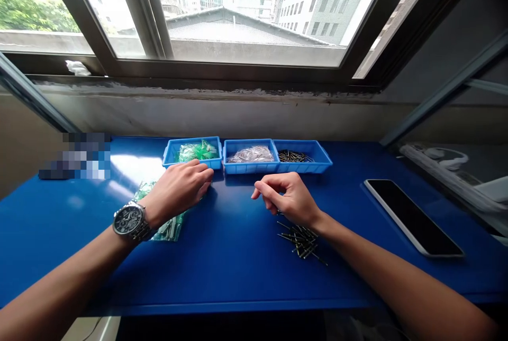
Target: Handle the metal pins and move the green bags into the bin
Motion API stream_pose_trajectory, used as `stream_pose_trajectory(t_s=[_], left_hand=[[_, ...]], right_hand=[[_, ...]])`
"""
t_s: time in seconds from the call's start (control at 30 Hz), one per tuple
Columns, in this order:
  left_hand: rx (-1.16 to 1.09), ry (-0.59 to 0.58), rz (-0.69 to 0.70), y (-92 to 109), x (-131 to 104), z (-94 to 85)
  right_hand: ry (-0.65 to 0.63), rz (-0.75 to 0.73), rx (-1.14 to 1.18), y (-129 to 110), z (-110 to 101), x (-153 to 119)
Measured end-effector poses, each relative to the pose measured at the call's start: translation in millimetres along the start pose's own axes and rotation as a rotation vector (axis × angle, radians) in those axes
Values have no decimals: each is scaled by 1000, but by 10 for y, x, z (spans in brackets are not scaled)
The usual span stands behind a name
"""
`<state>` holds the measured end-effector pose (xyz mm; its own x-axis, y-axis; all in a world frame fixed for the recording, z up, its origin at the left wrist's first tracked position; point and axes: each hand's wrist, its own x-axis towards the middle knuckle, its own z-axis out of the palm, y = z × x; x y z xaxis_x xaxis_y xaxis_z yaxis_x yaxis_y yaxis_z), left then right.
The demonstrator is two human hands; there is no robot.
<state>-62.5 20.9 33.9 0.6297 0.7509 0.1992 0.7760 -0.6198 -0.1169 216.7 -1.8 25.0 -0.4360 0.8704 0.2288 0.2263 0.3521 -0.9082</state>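
Observation:
My left hand [189, 185], with a watch [130, 220] on its wrist, is closed just in front of the left blue bin [170, 161]. Its fingertips are turned down and partly hidden. Under that wrist lie green-tinted plastic packets [171, 229] with small pale parts inside. My right hand [291, 198] hovers over the middle of the table with curled fingers, the thumb close to the index finger. I cannot make out anything in either hand. Below the right hand is a loose pile of thin dark metal pins or screws [304, 240], partly covered by the wrist.
The left bin holds green-and-clear packets [196, 150]. Beside it, a divided blue bin [254, 168] holds silvery small parts [252, 154] and dark thin pins [293, 156]. A phone [413, 218] lies at the right of the blue table [222, 277]. A window [254, 13] is behind.

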Motion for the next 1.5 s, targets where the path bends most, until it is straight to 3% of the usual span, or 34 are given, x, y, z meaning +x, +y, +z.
stream_pose_trajectory(t_s=[0.13,0.23,0.4,0.57,0.9,1.27,1.37,1.5], left_hand=[[-143,165,-72,23,14,-117],[-484,287,-171,104,48,-210],[-1169,308,-313,320,195,-194],[-1435,281,-346,462,321,-51],[-1482,137,-326,524,236,109],[-1378,158,-335,547,124,176],[-1374,203,-296,557,107,168],[-1227,367,-240,562,112,159]], right_hand=[[22,4,-27,4,-6,8],[76,35,-33,22,-13,17],[21,110,4,74,-23,36],[17,122,90,114,-31,52],[130,81,42,120,-19,40],[105,110,130,129,36,30],[120,84,160,142,55,23],[215,-2,62,136,61,10]])
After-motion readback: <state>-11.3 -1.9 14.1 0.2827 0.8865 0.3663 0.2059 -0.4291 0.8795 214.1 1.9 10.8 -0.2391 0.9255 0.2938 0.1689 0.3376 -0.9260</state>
